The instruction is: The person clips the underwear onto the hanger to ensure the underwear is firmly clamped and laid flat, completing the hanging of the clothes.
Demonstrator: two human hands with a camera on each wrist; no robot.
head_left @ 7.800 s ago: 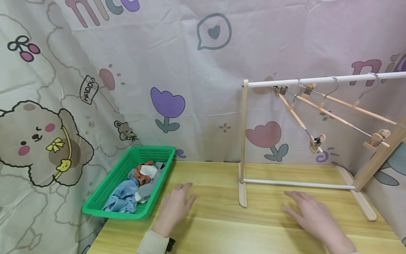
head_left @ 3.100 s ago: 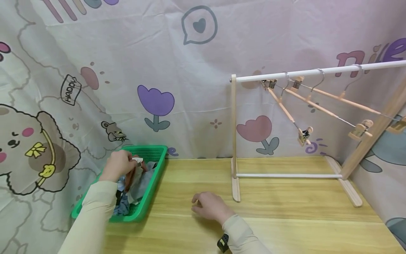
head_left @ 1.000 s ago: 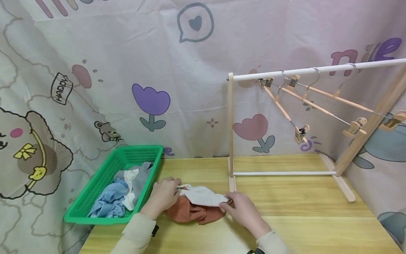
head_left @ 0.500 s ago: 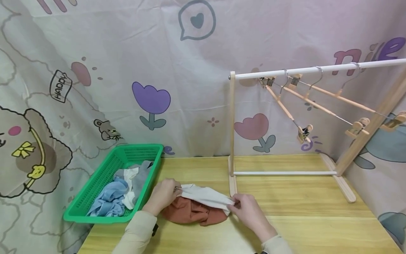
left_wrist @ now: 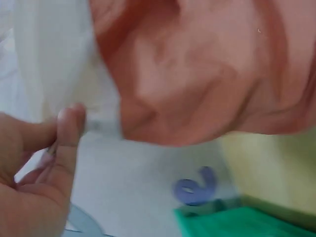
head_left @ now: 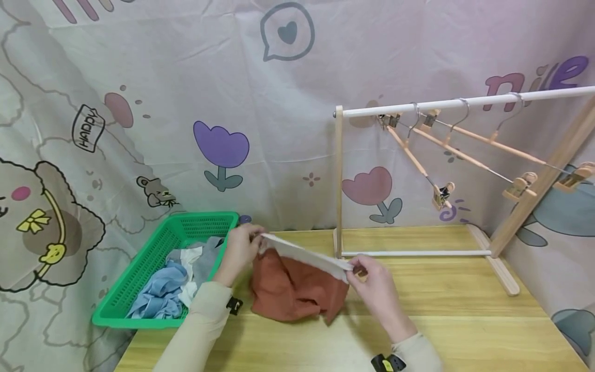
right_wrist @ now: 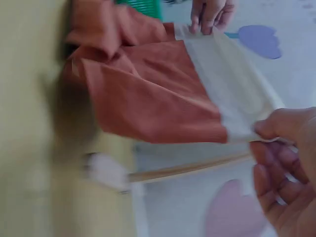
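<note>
Between both hands is stretched a rust-orange garment (head_left: 288,289) with a wide white waistband (head_left: 302,254). My left hand (head_left: 240,251) pinches the band's left end, and my right hand (head_left: 374,279) its right end, slightly lower. The rust cloth hangs down in loose folds over the table. In the left wrist view, thumb and fingertips (left_wrist: 71,123) meet on the white band. From the right wrist, the thumb (right_wrist: 276,123) lies on top of the band's corner with fingers curled below, and the rust cloth (right_wrist: 153,98) spreads away toward the other hand.
A green basket (head_left: 111,310) with blue, white and grey clothes (head_left: 162,289) stands left. At the right, a wooden rack (head_left: 339,181) with a white rail (head_left: 446,106) carries three clip hangers (head_left: 413,155). A printed cloth backdrop (head_left: 288,129) rises behind the table (head_left: 441,330).
The left hand took the garment out of the basket, and both hands came to grip its waistband. In the last half second they raised the band, and the rust cloth now hangs more unfolded.
</note>
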